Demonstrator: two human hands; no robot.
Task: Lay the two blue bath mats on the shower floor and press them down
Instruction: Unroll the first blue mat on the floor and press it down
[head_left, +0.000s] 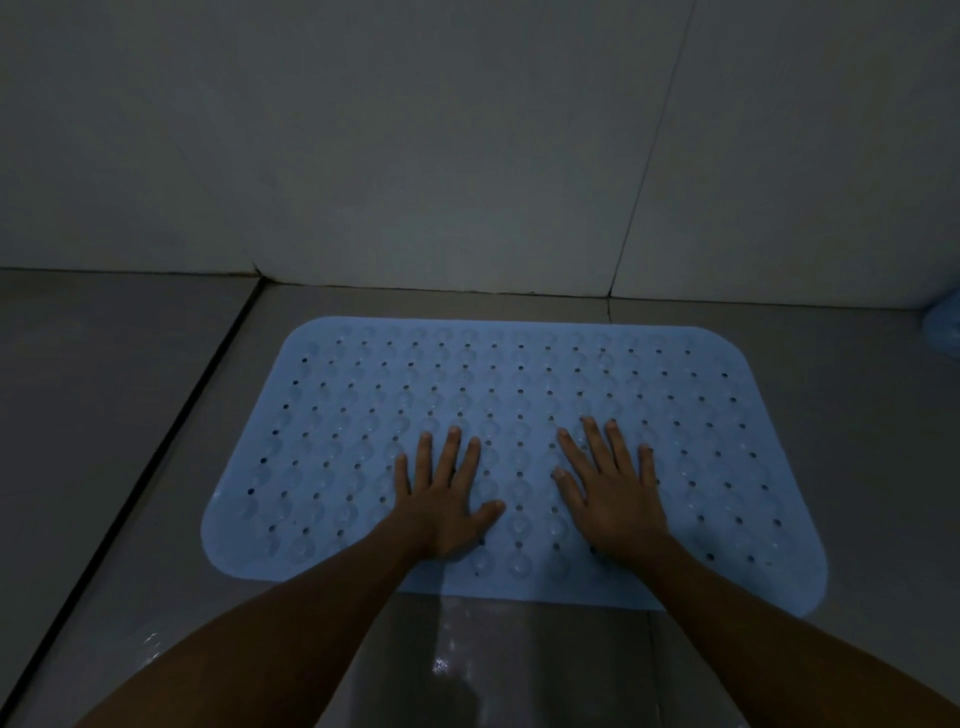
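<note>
A light blue bath mat (519, 384) with rows of small holes and round bumps lies flat on the grey shower floor (857, 415), its long side parallel to the back wall. My left hand (447, 499) lies palm down on the mat's near middle, fingers straight and spread. My right hand (613, 493) lies flat beside it, a little to the right, fingers spread too. Both press on the mat. A bit of a second blue thing (943, 327), likely the other mat, shows at the right edge by the wall.
Pale tiled walls (467, 156) rise just behind the mat. A dark groove (156, 447) runs diagonally across the floor at the left. The floor in front of the mat has wet, shiny patches (452, 660). The light is dim.
</note>
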